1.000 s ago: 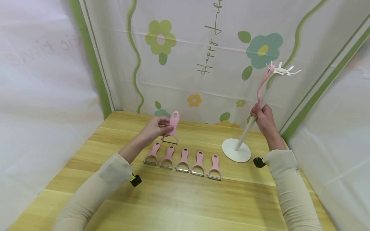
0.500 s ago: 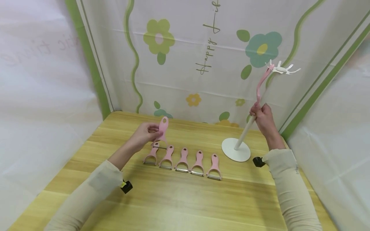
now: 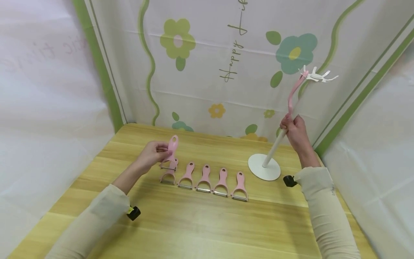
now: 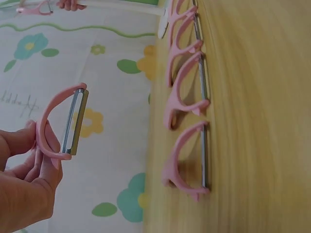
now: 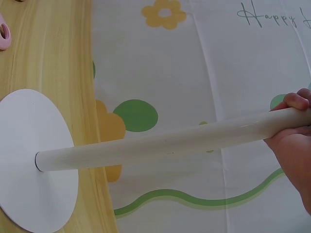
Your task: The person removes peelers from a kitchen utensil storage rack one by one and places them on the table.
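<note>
My left hand [image 3: 149, 156] pinches the handle of a pink Y-shaped peeler [image 3: 173, 145] with thumb and fingers. It is raised off the table, blade end down, and overlaps the leftmost peeler of the row in the head view. The left wrist view shows its pink fork [image 4: 44, 119] and metal blade [image 4: 75, 121]. At the right, my right hand [image 3: 295, 132] grips the white pole [image 3: 274, 149] of a hook stand. Another pink peeler [image 3: 293, 94] hangs from the stand's white hooks [image 3: 318, 77], just above that hand.
Several pink peelers [image 3: 206, 174] lie side by side on the wooden table [image 3: 200, 226], blades toward the near edge. The stand's round white base [image 3: 257, 168] rests on the table right of them. A printed curtain [image 3: 200, 79] closes off the back.
My left hand has moved left and slightly down with the peeler, from behind the row's second peeler to over the leftmost one. My right hand stays on the pole.
</note>
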Tool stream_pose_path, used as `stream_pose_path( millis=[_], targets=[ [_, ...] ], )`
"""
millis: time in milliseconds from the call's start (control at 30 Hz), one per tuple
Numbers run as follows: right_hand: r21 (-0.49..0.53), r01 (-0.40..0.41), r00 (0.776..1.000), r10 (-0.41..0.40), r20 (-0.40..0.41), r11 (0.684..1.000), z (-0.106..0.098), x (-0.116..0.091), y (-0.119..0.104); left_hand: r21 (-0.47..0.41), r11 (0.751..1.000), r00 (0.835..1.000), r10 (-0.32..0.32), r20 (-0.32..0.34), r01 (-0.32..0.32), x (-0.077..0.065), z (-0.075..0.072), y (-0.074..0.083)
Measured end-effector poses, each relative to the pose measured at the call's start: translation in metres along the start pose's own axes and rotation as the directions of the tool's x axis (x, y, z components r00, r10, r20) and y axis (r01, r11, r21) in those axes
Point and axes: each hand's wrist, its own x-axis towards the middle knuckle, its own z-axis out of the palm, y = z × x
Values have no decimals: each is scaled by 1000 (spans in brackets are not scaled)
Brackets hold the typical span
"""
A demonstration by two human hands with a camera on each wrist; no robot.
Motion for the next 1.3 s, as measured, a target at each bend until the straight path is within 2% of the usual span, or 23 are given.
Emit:
stream_pose_path(
  millis=[333, 567, 833, 1133, 1233, 1300],
  targets=[
    [22, 18, 1000, -18, -3, 1000, -1, 1, 2, 34, 997, 998, -67, -10, 67, -4, -14, -22],
    [-12, 10, 1000, -10, -13, 1000, -2, 0, 4, 60, 994, 996, -89, -21, 90, -6, -24, -38],
    [-8, 13, 1000, -13, -12, 1000, -2, 3, 4, 66, 987, 989, -147, -20, 148, -8, -38, -59],
    [6, 4, 1000, -4, -7, 1000, -1, 3, 3, 146, 954, 965, -262, -8, 260, -4, -43, -80],
    [3, -1, 1000, 1, -9, 1000, 0, 3, 2, 182, 947, 963, -269, -9, 266, -1, -45, -88],
    [2, -4, 1000, 4, -12, 1000, 0, 2, 2, 212, 945, 967, -253, -2, 248, 1, -46, -92]
  ],
)
